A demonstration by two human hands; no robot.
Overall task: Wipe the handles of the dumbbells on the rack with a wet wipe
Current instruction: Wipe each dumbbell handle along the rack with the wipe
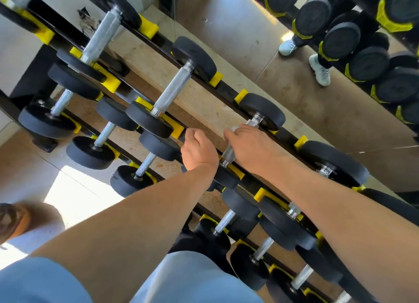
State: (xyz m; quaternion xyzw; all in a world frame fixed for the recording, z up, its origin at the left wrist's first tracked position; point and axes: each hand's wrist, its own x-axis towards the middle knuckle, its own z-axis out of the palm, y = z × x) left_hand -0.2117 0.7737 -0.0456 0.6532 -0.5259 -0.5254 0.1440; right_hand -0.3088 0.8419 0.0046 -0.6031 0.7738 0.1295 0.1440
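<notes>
Black dumbbells with knurled steel handles lie in yellow saddles on a tiered black rack (229,91). My right hand (249,147) grips the handle (228,154) of one top-tier dumbbell, and its fingers wrap over the bar. A small pale bit, apparently the wet wipe (233,128), shows at the fingertips. The rest of it is hidden under the hand. My left hand (197,149) sits just left of that dumbbell, fingers curled over the rack's front rail. Another top-tier handle (173,89) lies bare to the left.
Lower tiers hold several smaller dumbbells (90,151). A mirror (294,94) behind the rack reflects the dumbbells and a person's pale shoes (319,70). The floor is tiled, with a sunlit patch (77,196) at the left.
</notes>
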